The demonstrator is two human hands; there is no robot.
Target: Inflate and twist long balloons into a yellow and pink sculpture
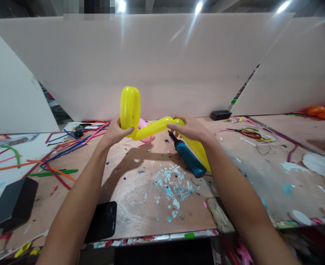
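A long yellow balloon [151,127], twisted into sections, is held above the wooden table [140,206]. My left hand [116,130] is closed around the base of an upright folded loop of the balloon. My right hand [188,129] grips the balloon further along, with its tail running down under my wrist. A pink balloon piece [143,124] shows just behind the yellone one. A blue hand pump [188,157] lies on the table below my right hand.
Several uninflated long balloons [65,147] in many colours lie at the left. A black phone [103,221] and a black box [11,204] sit near the front edge. White boards stand behind. Orange balloons [321,111] lie far right.
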